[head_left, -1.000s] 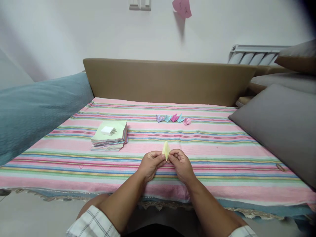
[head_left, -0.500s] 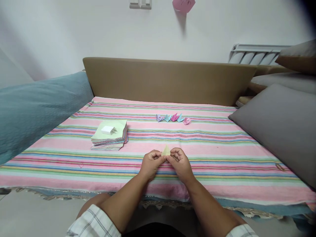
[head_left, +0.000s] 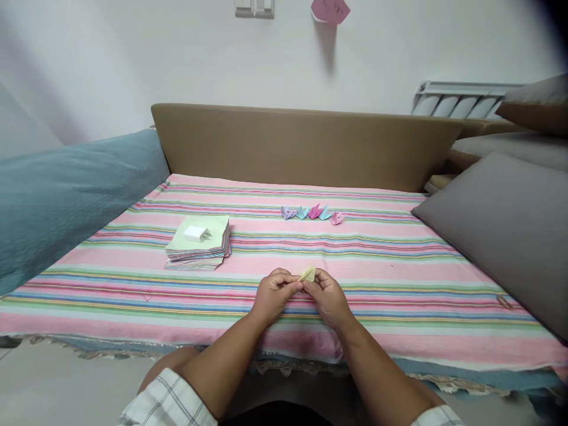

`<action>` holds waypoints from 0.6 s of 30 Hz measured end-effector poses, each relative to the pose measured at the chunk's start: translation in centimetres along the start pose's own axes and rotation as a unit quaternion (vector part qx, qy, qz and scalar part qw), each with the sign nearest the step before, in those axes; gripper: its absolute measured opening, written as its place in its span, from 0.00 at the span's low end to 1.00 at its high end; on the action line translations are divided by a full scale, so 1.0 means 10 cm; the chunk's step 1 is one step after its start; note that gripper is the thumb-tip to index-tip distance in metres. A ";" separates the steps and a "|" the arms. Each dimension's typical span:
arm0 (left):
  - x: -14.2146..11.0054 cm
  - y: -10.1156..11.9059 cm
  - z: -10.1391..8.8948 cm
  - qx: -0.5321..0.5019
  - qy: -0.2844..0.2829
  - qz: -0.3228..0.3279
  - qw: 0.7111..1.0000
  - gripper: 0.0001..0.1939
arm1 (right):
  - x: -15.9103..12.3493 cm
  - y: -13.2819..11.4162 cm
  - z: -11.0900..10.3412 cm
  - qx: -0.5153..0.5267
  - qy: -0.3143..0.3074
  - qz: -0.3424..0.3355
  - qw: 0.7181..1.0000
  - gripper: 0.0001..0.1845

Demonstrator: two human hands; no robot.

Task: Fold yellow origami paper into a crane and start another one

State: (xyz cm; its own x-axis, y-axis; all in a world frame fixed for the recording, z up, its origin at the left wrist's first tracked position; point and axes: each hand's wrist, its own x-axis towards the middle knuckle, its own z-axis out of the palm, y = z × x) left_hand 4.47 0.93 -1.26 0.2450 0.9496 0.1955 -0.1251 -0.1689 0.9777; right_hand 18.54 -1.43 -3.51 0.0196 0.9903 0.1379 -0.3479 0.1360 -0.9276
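A small folded piece of yellow paper (head_left: 308, 274) is pinched between both hands, low over the striped cloth. My left hand (head_left: 276, 294) grips its left end between thumb and fingers. On the other side my right hand (head_left: 326, 299) is closed on it, thumb in front and fingers behind. The fingertips of both hands nearly meet and hide the paper's lower part. Beyond the hands stands a row of several small folded paper figures (head_left: 315, 212) in purple, blue and pink.
A stack of square paper (head_left: 213, 228) lies to the left, a white charger plug (head_left: 195, 234) on top. Striped cloth (head_left: 377, 278) covers the seat. A grey cushion (head_left: 501, 225) leans at right, a blue-covered armrest (head_left: 80, 195) at left, and a brown backrest (head_left: 288, 145) behind.
Between my fingers the yellow paper has turned from pointing upright to tilting toward the right, showing its folded layers. Both hands have stayed in nearly the same place.
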 end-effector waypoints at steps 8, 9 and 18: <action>0.00 0.02 0.02 -0.065 0.004 -0.068 0.996 0.19 | 0.00 0.01 -0.02 -0.016 0.017 0.007 1.000 0.13; 0.01 0.03 0.02 -0.046 0.003 -0.063 0.997 0.17 | 0.00 0.01 -0.02 -0.016 0.020 0.008 1.000 0.13; 0.00 0.04 0.05 -0.104 -0.005 -0.097 0.990 0.15 | -0.01 0.00 -0.01 -0.011 0.024 0.035 0.999 0.14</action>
State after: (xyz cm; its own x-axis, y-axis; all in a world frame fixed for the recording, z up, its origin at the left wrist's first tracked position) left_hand 4.91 0.70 -0.79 0.2925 0.9562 0.0078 -0.2697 0.0746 0.9600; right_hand 18.63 -1.55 -3.56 0.0414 0.9976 0.0559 -0.3294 0.0665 -0.9419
